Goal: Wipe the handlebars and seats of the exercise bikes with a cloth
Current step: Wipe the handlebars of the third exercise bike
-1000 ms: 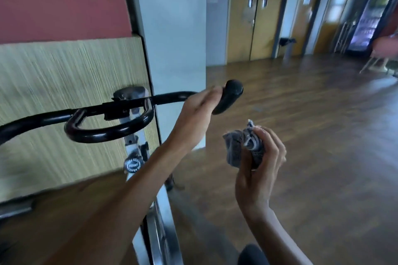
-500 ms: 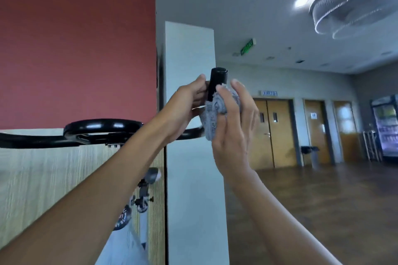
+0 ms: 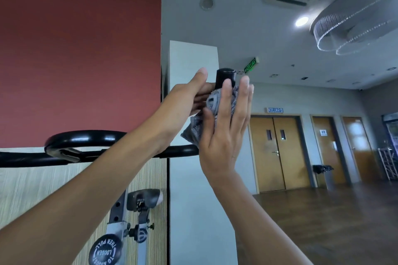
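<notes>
grey cloth (image 3: 195,129) sits bunched against the upturned end of the black handlebar (image 3: 86,137), pressed there by the right hand (image 3: 221,135), fingers straight; the left hand (image 3: 183,101) grips that end beside it.

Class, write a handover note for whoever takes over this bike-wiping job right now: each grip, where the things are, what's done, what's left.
Left grip: holds the upturned end of the handlebar, just below its tip.
Right grip: straight fingers press the grey cloth against that end.
Done: nothing shows as finished; this end is being wiped.
Left: the rest of the handlebar, then the seats.
</notes>
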Available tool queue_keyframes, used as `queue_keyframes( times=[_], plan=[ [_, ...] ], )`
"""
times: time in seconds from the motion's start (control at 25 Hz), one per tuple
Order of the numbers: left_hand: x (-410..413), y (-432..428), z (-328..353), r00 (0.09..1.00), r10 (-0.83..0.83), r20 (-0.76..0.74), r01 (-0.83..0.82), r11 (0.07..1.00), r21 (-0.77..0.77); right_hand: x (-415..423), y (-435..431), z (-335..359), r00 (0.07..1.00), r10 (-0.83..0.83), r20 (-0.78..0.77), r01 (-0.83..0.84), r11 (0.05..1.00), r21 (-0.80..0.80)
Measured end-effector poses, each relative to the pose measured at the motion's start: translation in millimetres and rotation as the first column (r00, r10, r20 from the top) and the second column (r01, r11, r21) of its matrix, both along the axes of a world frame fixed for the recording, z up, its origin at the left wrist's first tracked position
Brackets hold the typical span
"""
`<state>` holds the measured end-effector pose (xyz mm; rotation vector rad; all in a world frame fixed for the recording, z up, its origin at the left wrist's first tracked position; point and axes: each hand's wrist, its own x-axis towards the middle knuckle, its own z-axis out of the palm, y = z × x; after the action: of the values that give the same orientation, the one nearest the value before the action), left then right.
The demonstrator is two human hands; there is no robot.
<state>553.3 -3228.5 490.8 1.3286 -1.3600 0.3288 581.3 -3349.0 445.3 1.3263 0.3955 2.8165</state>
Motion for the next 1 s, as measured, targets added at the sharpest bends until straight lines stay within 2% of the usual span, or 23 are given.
queue_keyframes(
  times=[0.16,0.28,0.36,0.4,0.44,0.52,0.6,0.68,0.76,0.84,0.88,0.92,1.0],
  plan=[
    [1,2,-7,0.999,0.000,0.052,0.002,0.999,-0.044,-9,10,17,0.997,0.054,0.054,-0.054,0.999,0.004],
    [-1,4,-7,0.996,0.016,0.085,-0.010,0.997,-0.080,4,2,14,0.988,0.004,0.151,0.000,1.000,-0.026],
    [-2,4,-12,0.992,0.016,0.124,0.001,0.991,-0.132,20,-5,0,0.987,0.006,0.158,-0.004,1.000,-0.018],
    [1,3,-21,0.982,0.051,0.185,-0.015,0.981,-0.191,26,-8,-5,0.987,0.022,0.157,-0.021,1.000,-0.009],
    [8,2,-36,0.943,0.157,0.292,-0.069,0.955,-0.290,31,-9,-10,0.986,0.043,0.161,-0.043,0.999,-0.003],
    [37,1,-77,0.765,0.443,0.468,-0.163,0.835,-0.525,40,-11,-14,0.982,0.078,0.174,-0.077,0.997,-0.013],
    [77,8,-118,0.567,0.640,0.518,-0.251,0.733,-0.632,51,-13,-16,0.975,0.117,0.188,-0.111,0.993,-0.041],
    [115,20,-137,0.450,0.762,0.465,-0.381,0.635,-0.672,63,-18,-17,0.966,0.150,0.211,-0.139,0.988,-0.067],
    [146,33,-130,0.324,0.894,0.311,-0.566,0.446,-0.693,75,-22,-17,0.955,0.169,0.242,-0.154,0.985,-0.080],
    [167,41,-115,0.119,0.967,0.227,-0.718,0.241,-0.653,88,-25,-18,0.939,0.205,0.276,-0.188,0.978,-0.085],
    [177,43,-109,0.041,0.964,0.263,-0.762,0.201,-0.616,94,-27,-19,0.929,0.227,0.291,-0.207,0.973,-0.100],
    [186,43,-106,-0.005,0.945,0.328,-0.788,0.199,-0.583,103,-29,-20,0.917,0.258,0.303,-0.236,0.966,-0.106],
    [198,44,-107,-0.048,0.902,0.429,-0.794,0.226,-0.564,119,-28,-25,0.895,0.334,0.296,-0.330,0.942,-0.068]
  ],
)
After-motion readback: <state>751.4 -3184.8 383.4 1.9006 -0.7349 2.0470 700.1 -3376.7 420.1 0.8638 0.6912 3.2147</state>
